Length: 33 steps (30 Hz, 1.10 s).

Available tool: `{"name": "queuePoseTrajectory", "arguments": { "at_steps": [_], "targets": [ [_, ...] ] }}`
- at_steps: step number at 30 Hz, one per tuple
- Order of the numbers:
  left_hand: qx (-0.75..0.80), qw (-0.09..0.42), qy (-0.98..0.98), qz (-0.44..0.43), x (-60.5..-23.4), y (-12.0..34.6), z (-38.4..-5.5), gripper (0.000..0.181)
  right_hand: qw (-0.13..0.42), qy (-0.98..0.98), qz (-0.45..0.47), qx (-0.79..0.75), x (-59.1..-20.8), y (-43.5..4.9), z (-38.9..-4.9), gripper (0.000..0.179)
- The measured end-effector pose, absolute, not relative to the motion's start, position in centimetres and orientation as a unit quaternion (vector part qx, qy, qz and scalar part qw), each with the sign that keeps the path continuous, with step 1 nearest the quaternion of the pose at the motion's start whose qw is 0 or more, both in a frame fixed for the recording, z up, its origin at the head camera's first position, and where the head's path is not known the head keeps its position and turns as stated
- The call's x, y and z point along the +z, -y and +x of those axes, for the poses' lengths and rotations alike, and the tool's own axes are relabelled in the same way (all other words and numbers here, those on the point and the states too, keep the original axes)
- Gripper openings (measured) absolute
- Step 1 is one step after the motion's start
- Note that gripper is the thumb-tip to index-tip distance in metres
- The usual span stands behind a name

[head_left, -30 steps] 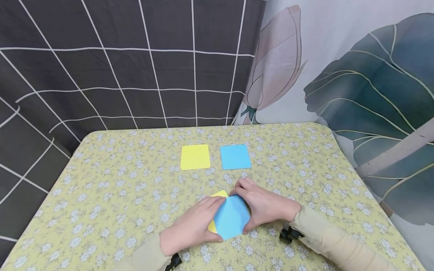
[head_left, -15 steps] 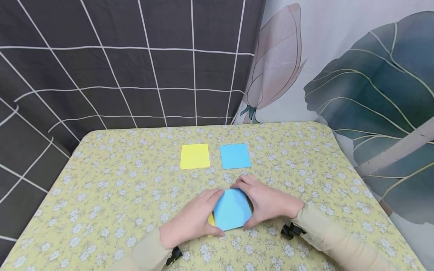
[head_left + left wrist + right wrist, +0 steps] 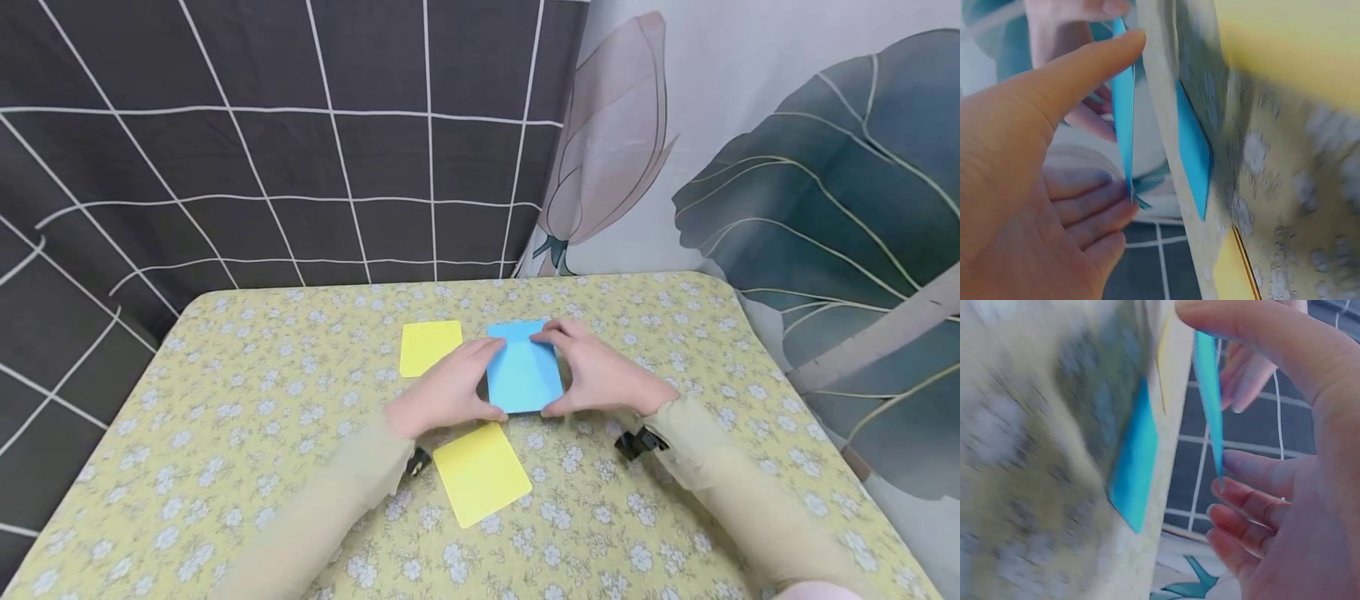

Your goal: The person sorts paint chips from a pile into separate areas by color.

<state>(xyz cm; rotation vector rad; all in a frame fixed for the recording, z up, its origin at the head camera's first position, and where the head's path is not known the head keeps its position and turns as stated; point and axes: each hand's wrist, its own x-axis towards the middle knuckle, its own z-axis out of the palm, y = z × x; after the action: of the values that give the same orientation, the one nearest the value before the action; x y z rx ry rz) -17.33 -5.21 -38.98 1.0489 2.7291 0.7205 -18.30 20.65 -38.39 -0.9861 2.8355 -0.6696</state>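
Both hands hold one blue square card (image 3: 525, 377) between them, by its opposite sides. My left hand (image 3: 450, 390) pinches its left side and my right hand (image 3: 606, 371) its right side. The wrist views show the held card in the air, apart from the table. Below and beyond it a second blue card (image 3: 1192, 153) lies flat; in the head view the held card covers most of it. A yellow card (image 3: 482, 475) lies turned at an angle, nearer the front, below the left hand. Another yellow card (image 3: 429, 347) lies left of the blue ones, partly behind the left hand.
A yellow cloth with white flowers covers the table (image 3: 247, 433). Behind it hangs a dark cloth (image 3: 360, 150) with white grid lines. A pale curtain (image 3: 705, 100) with large leaf and flower prints hangs at the right.
Both hands have lifted the blue card off the near yellow card and carried it away from me, over the far blue card. The near yellow card is now uncovered.
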Motion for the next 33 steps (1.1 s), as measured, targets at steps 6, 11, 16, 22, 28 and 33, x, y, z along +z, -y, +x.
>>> {"name": "queuePoseTrajectory", "arguments": {
  "at_steps": [6, 11, 16, 22, 28, 33],
  "targets": [
    [0.251, 0.071, -0.903, 0.342, -39.6, 4.2, -21.2, 0.103, 0.025, -0.928, -0.297, -0.223, -38.2, -20.9, -21.3, 0.102],
    [0.256, 0.101, -0.908, 0.317, -40.0, 3.7, -23.4, 0.102, 0.047, -0.937, -0.270, -0.219, -39.1, -20.7, -23.4, 0.101],
    [0.259, 0.129, -0.909, 0.301, -40.4, 3.1, -24.5, 0.102, 0.074, -0.939, -0.254, -0.218, -40.1, -20.6, -24.6, 0.100],
    [0.247, 0.152, -0.907, 0.306, -41.2, 2.6, -25.0, 0.100, 0.105, -0.939, -0.242, -0.221, -40.9, -21.0, -25.0, 0.098],
    [0.271, 0.142, -0.903, 0.301, -41.5, 2.9, -24.7, 0.100, 0.107, -0.936, -0.238, -0.234, -41.1, -21.1, -24.9, 0.104],
    [0.288, 0.114, -0.905, 0.292, -41.4, 3.8, -23.7, 0.101, 0.103, -0.932, -0.239, -0.252, -40.7, -20.9, -24.1, 0.109]
  ]
}}
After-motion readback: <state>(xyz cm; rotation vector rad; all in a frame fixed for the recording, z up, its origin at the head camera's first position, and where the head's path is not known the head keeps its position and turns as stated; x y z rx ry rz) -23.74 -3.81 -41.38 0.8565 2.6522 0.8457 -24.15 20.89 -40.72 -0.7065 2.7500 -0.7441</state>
